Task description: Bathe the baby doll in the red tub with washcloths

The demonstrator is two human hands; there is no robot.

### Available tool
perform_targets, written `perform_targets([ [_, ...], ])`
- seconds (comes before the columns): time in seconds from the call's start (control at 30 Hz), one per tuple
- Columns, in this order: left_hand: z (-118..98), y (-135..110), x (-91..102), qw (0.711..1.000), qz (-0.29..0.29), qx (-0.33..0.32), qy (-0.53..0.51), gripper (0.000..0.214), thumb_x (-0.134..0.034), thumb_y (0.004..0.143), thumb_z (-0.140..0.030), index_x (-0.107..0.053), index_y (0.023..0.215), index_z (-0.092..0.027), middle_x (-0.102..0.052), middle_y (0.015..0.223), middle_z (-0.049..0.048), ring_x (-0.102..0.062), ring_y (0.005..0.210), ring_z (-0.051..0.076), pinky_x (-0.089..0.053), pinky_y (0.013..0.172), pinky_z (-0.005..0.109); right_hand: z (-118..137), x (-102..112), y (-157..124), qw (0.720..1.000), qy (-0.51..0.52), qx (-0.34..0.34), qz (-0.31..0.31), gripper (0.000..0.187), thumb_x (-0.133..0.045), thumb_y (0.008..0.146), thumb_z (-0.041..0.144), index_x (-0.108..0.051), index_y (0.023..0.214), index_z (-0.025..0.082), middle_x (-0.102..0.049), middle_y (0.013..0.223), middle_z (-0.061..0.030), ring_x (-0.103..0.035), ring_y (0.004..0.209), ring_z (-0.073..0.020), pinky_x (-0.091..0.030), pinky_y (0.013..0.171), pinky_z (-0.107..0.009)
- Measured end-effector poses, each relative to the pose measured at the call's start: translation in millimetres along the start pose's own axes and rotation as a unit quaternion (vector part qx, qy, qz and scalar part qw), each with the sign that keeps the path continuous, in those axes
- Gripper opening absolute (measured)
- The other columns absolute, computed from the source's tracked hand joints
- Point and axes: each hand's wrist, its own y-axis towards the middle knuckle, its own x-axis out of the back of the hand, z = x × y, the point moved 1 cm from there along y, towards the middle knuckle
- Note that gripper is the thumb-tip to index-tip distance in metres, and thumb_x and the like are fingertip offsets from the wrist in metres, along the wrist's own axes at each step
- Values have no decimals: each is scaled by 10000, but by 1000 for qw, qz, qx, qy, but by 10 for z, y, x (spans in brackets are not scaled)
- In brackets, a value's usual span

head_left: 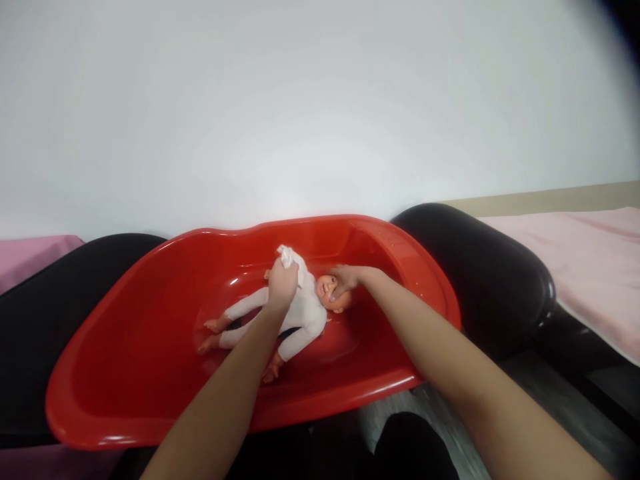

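Observation:
A baby doll (306, 311) in a white body suit lies on its back inside a red baby bathtub (135, 373), its head to the right and its bare feet to the left. My left hand (283, 283) is closed on a crumpled white cloth (285, 254) over the doll's upper body; part of the cloth shows above my fist. Around the doll's head is my right hand (346, 279), the thumb across its cheek and the other fingers mostly hidden along the top of the head.
Black chair-like pieces stand at the left (45, 333) and right (480, 273) of the tub. A pink cover (595, 260) lies on a surface farther right, and a pink cloth (37, 257) is at the far left. Behind the tub rises a white wall (300, 120).

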Motion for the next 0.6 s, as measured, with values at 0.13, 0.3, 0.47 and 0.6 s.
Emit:
perform_targets([
  [0.13, 108, 40, 0, 989, -59, -99, 98, 119, -521, 761, -180, -498, 861, -241, -577, 787, 27, -548, 800, 223, -402, 797, 348, 11, 3, -13, 1000, 12, 3, 1, 859, -779, 546, 605, -536, 1268, 208, -551, 1295, -132, -535, 1138, -356, -458, 884, -390],
  [0.3, 430, -85, -236, 949, 186, -218, 130, 352, -493, 747, -106, -598, 1055, -241, -651, 1097, 95, -561, 1073, 295, -346, 1010, 396, -23, -44, 52, 996, 48, 70, -10, 782, -803, 556, 516, -553, 1235, 219, -612, 1216, -90, -584, 1062, -297, -461, 861, -328],
  [0.47, 512, -106, -232, 947, 193, -217, 134, 353, -560, 718, -93, -656, 1023, -241, -666, 1119, 92, -530, 1170, 334, -281, 1092, 387, 56, -99, 101, 993, -10, 110, -47, 674, -809, 550, 418, -585, 1150, 207, -637, 1124, -69, -591, 1002, -273, -457, 818, -301],
  [0.6, 631, 1, -162, 945, 207, -215, 133, 451, -560, 717, -84, -647, 1133, -239, -643, 1221, 80, -478, 1264, 316, -246, 1128, 388, 125, -117, 81, 993, -15, 107, -45, 732, -809, 557, 406, -542, 1214, 224, -611, 1182, -68, -575, 1035, -266, -446, 844, -295],
])
